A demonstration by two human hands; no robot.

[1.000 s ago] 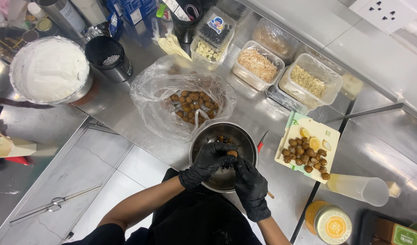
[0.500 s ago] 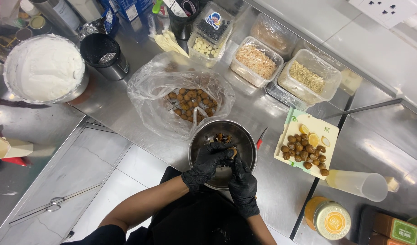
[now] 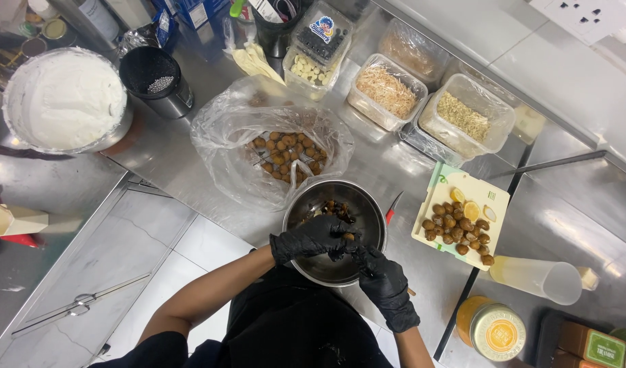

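Observation:
Both my hands wear black gloves and meet over a steel bowl (image 3: 306, 269) at the counter's near edge. My left hand (image 3: 311, 237) pinches a small brown fruit above the bowl. My right hand (image 3: 381, 279) touches the same fruit from the right; a thin stick pokes out under it. Dark bits lie in the bowl (image 3: 337, 208). Behind the bowl, a clear plastic bag (image 3: 217, 136) holds several round brown fruits (image 3: 286, 155). More brown fruits and lemon slices rest on a pale cutting board (image 3: 490, 194) to the right.
A foil-rimmed bowl of white cream (image 3: 64, 99) and a black cup (image 3: 153, 78) stand at far left. Clear tubs of shreds (image 3: 388, 88) and grains (image 3: 463, 116) line the back. A plastic cup (image 3: 534, 278) lies sideways by a yellow-lidded jar (image 3: 493, 330). A red-handled knife (image 3: 393, 206) lies beside the bowl.
My hands stay together over the bowl, working the same fruit; my right hand has shifted slightly lower and to the right. The view has drifted a little.

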